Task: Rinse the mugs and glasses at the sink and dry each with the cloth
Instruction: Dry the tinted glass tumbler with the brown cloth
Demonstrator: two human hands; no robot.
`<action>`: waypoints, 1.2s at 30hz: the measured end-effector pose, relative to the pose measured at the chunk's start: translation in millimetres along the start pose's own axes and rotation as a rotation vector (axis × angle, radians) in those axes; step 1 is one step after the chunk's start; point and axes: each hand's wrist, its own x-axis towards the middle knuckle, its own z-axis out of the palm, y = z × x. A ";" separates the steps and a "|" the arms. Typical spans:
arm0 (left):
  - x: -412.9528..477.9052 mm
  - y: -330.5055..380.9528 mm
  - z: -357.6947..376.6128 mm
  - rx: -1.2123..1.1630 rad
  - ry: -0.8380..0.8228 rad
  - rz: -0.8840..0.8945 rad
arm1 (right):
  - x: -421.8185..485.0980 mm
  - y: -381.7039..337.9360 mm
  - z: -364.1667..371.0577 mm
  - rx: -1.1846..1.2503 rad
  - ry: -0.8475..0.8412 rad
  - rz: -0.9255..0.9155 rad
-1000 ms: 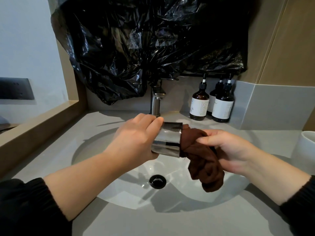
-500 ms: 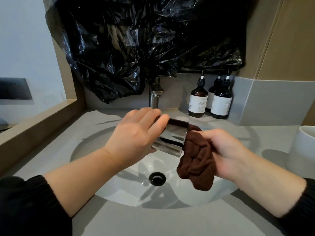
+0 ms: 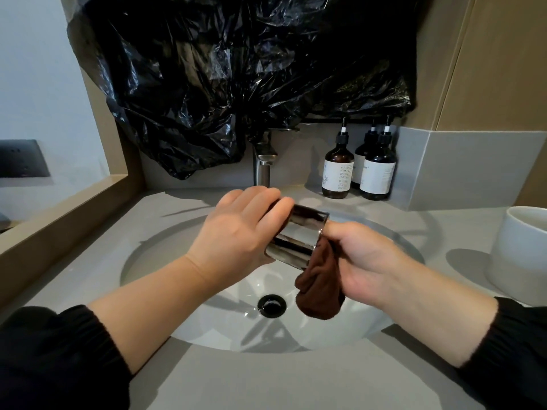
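The glass tumbler (image 3: 296, 238) lies on its side in the air above the middle of the white basin (image 3: 207, 324), caught between both hands. The left hand (image 3: 245, 229) wraps its base end, fingers curled over the top and palm against the bottom. The right hand (image 3: 367, 258) is closed around a brown cloth (image 3: 321, 287), its thumb tip touching the tumbler's open rim. The cloth is bunched and soft, a nubbly weave, and hangs in folds from the rim down toward the black drain (image 3: 271, 304). Whether any of it is tucked inside the glass I cannot tell. The tumbler is straight-sided and smooth, and its wall throws back light and dark bands. The basin is a glossy oval sunk into a matte grey countertop (image 3: 266, 380). A brushed-metal tap (image 3: 262, 165) stands at the back edge under a crinkled black plastic sheet (image 3: 236, 69). Dark pump bottles (image 3: 338, 170) with pale labels stand in the back right corner. A white mug (image 3: 524, 253), thick-walled and round, sits at the right edge.
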 end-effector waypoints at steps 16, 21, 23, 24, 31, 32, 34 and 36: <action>-0.8 -1.0 1.2 -0.113 -0.524 -0.684 | -22.7 -34.8 -13.8 -0.963 0.277 -1.121; 0.4 7.0 3.6 -0.190 -0.571 -0.690 | -3.3 1.1 -8.7 -1.618 -0.027 -1.406; 1.8 10.7 3.0 -0.259 -0.548 -0.696 | 2.2 4.5 -7.7 -1.845 -0.078 -1.480; 2.2 11.2 3.1 -0.247 -0.566 -0.689 | 5.4 2.3 -9.3 -1.901 -0.060 -1.499; 7.1 14.9 -5.8 -0.602 -0.581 -0.954 | 6.9 -38.1 -47.3 -1.346 0.443 -0.864; 7.4 15.6 -4.9 -0.766 -0.540 -1.031 | 2.8 -41.9 -50.0 -1.242 0.435 -0.816; 8.6 19.7 -1.3 -1.024 -0.498 -1.140 | -6.7 -45.4 -49.6 -1.125 0.368 -0.785; 13.1 25.6 4.9 -1.139 -0.474 -1.210 | -15.3 -44.0 -46.5 -1.111 0.337 -0.781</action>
